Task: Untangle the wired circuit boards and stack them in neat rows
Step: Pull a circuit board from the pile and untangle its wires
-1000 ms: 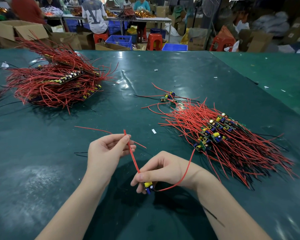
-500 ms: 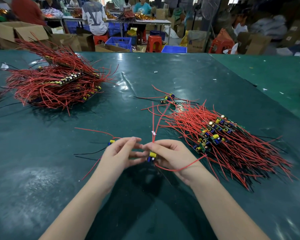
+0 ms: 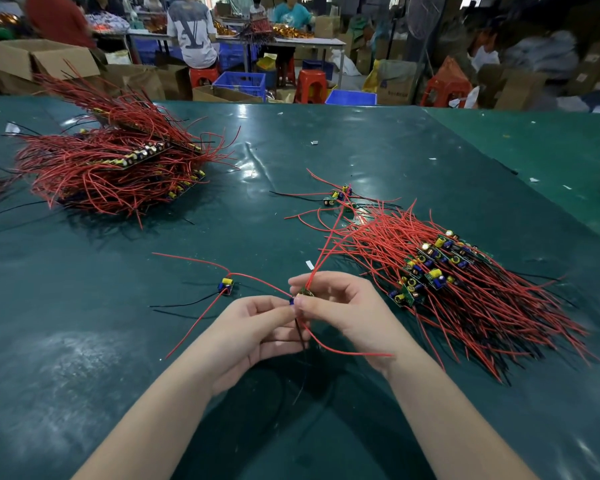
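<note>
A: Why is the board (image 3: pixel 305 292) kept up off the worktop (image 3: pixel 378 161), between the two hands?

B: So that its leads can hang free, it would seem. The board is pinched by the right hand (image 3: pixel 347 306) at its edge, thumb and forefinger clenched on it, while the left hand (image 3: pixel 257 323) is closed on the same piece from the other side, fingertips meeting at the blue part. Red wires (image 3: pixel 321 258) are left running up and away from the grip toward the pile, and a black lead is let drop below.

A: And the pile (image 3: pixel 458 271) at the right?

B: It is laid with boards together in a row and wires fanned outward, presumably so that each new board can be set on in the same direction. It is judged to be the neat stack.

A: The single board (image 3: pixel 226 285) just left of the hands?

B: It lies flat on the worktop, wires spread, apart from both heaps. One of its red wires appears to run up to the hands, so a tangle may remain there; this cannot be told for certain.

A: The far heap (image 3: pixel 111 164)?

B: Wires are crossed every way; it is taken for unsorted stock.
</note>
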`<state>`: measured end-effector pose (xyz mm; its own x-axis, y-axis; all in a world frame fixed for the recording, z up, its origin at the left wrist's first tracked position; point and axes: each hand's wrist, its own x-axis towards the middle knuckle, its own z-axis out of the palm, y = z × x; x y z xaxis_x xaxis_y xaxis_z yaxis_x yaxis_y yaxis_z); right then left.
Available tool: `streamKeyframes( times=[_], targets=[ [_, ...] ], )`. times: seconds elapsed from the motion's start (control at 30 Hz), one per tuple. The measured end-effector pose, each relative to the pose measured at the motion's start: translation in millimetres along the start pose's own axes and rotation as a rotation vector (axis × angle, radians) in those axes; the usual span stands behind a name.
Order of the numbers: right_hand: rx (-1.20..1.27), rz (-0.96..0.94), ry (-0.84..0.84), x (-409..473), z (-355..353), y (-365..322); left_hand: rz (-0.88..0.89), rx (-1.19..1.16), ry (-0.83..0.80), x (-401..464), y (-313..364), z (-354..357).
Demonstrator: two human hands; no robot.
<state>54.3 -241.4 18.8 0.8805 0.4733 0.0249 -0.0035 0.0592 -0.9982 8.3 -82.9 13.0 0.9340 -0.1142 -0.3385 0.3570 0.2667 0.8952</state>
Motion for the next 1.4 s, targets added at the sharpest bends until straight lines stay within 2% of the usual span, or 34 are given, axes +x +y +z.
streamKeyframes(
  times=[0.27,0.43,0.57,0.8,1.0,1.17,1.4],
  targets=[
    [-0.141,0.037,0.15,2,-1,6,0.026,0.013,0.04,1,-1,-1],
    [-0.105,0.051,0.113,2,-3,6,-0.007,0.004,0.027,2,-1,-3],
    [-0.056,0.069,0.095,2,-6,4,0.034,0.1,0.045,1,-2,-3],
    [0.155,0.157,0.081,4,-9,4,0.09,0.208,0.056,3,-3,-1],
    [0.257,0.213,0.098,5,-9,4,0.301,0.419,0.109,5,-4,-1],
    [0.213,0.248,0.068,5,-8,2,0.34,0.426,0.101,6,-5,-1],
    [0.127,0.17,0.04,3,-13,-1,0.338,0.475,0.077,2,-1,-1]
  ],
)
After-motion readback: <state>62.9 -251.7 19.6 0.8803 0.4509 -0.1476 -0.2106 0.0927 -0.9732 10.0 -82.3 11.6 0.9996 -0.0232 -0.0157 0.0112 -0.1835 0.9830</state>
